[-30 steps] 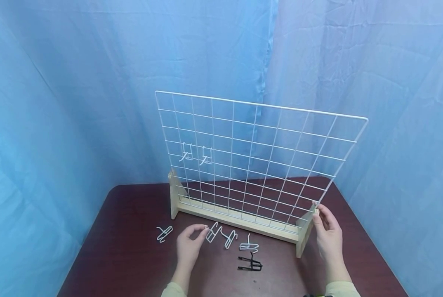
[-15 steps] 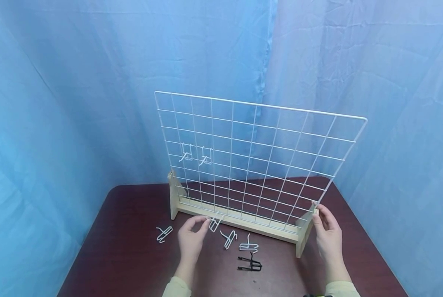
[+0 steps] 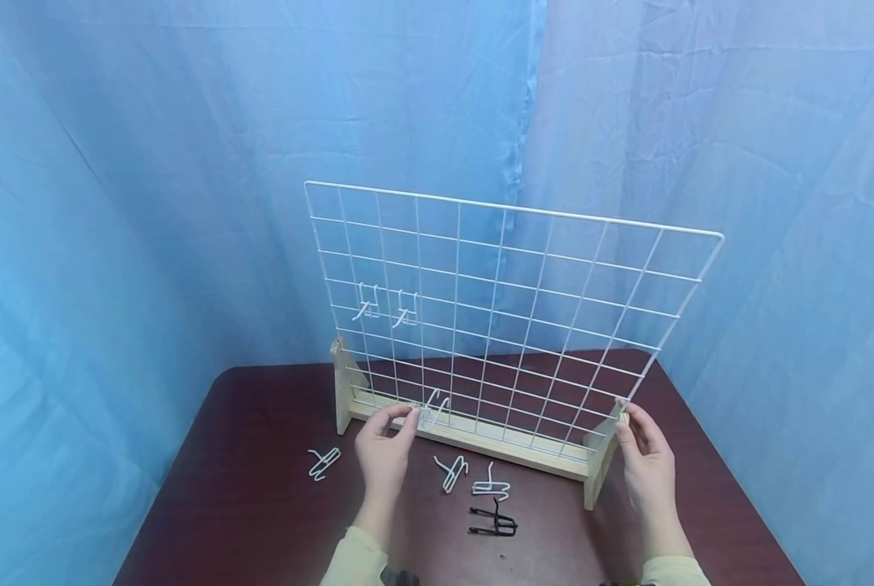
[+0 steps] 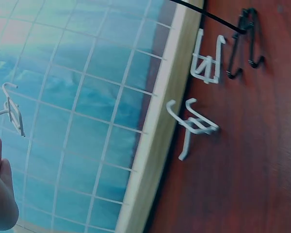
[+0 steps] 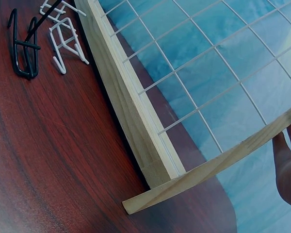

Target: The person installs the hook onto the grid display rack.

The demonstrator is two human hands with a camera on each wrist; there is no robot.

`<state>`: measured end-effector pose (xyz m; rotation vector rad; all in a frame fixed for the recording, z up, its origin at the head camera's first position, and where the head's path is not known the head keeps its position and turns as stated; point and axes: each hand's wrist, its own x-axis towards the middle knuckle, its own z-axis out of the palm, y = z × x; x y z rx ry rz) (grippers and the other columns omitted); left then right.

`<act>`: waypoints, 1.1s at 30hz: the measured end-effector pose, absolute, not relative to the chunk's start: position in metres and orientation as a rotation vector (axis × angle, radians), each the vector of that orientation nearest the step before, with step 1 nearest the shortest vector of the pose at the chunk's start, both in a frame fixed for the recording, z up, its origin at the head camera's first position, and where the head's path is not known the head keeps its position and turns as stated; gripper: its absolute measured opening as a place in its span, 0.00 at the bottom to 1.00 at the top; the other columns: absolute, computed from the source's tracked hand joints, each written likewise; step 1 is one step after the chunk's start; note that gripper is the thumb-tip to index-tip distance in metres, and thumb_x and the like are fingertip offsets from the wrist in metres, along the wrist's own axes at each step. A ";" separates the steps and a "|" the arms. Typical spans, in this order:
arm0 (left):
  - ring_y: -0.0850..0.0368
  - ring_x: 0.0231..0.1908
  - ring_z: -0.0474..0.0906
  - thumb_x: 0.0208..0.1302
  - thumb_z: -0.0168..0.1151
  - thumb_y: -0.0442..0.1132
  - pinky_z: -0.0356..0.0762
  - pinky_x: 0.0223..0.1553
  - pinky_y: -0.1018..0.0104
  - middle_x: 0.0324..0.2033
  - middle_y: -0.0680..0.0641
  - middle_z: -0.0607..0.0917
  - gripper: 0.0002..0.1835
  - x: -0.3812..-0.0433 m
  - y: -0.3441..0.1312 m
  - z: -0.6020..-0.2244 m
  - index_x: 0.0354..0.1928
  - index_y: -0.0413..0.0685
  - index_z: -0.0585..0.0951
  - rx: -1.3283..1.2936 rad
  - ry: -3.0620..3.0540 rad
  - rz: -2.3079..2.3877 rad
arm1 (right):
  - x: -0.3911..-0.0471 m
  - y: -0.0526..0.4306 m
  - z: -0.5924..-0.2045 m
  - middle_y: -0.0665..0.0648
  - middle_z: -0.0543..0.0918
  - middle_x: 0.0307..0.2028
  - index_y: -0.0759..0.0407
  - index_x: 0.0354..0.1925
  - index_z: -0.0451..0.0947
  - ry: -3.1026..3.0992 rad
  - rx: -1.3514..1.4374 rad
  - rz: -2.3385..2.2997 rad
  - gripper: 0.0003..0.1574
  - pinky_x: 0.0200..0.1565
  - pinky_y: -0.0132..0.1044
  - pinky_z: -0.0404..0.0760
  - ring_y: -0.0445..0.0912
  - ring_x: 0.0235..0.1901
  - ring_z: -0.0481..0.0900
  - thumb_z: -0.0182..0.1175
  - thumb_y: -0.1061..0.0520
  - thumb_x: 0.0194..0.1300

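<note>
My left hand [image 3: 386, 448] pinches a white wire hook [image 4: 13, 115] by its prong, thumb against fingertips. The hook is raised just in front of the lower part of a white wire grid panel [image 3: 506, 208]; whether they touch I cannot tell. The panel stands in a pale wooden base [image 3: 481, 436]. My right hand [image 3: 651, 468] grips the top of the base's right wooden end piece [image 3: 604, 456], between thumb and fingers. Two white hooks, one on the left [image 3: 367, 303] and another beside it [image 3: 406, 311], hang on the panel.
On the dark red table [image 3: 246, 488] lie three loose white hooks: one at the left [image 3: 325, 463], one in the middle [image 3: 452, 474], one further right [image 3: 491, 488]. A black hook [image 3: 503, 525] lies in front of them. Blue curtains [image 3: 188, 163] surround the table.
My left hand has lifted the white hook from the tabletop up and forward to the panel's lower rows. My right hand has stayed on the end piece.
</note>
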<state>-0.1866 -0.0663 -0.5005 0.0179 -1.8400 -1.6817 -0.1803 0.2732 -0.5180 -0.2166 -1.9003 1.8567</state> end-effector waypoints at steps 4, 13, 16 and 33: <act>0.55 0.38 0.81 0.53 0.68 0.33 0.74 0.48 0.67 0.31 0.46 0.86 0.05 -0.180 -0.061 -0.471 0.32 0.39 0.83 -0.007 -1.802 -1.698 | -0.181 0.274 -0.519 0.53 0.75 0.56 0.63 0.57 0.70 -1.891 -0.210 1.859 0.22 0.48 0.20 0.70 0.37 0.53 0.71 0.54 0.63 0.65; 0.56 0.35 0.80 0.51 0.68 0.28 0.75 0.46 0.65 0.28 0.42 0.85 0.05 -0.181 -0.056 -0.438 0.30 0.33 0.82 -0.005 -1.740 -1.608 | -0.180 0.273 -0.519 0.52 0.75 0.56 0.64 0.58 0.70 -1.885 -0.189 1.869 0.22 0.48 0.20 0.70 0.37 0.53 0.71 0.53 0.64 0.65; 0.56 0.35 0.79 0.50 0.68 0.28 0.75 0.43 0.63 0.28 0.42 0.84 0.04 -0.183 -0.054 -0.431 0.30 0.34 0.82 -0.006 -1.714 -1.579 | -0.180 0.273 -0.519 0.51 0.75 0.56 0.64 0.58 0.70 -1.882 -0.181 1.870 0.22 0.49 0.20 0.70 0.37 0.54 0.71 0.53 0.64 0.65; 0.51 0.34 0.78 0.48 0.68 0.24 0.75 0.40 0.65 0.27 0.40 0.84 0.04 -0.194 -0.041 -0.397 0.29 0.33 0.83 -0.020 -1.585 -1.529 | -0.181 0.275 -0.520 0.51 0.74 0.57 0.62 0.59 0.69 -1.914 -0.231 1.867 0.23 0.49 0.19 0.70 0.36 0.54 0.70 0.54 0.63 0.66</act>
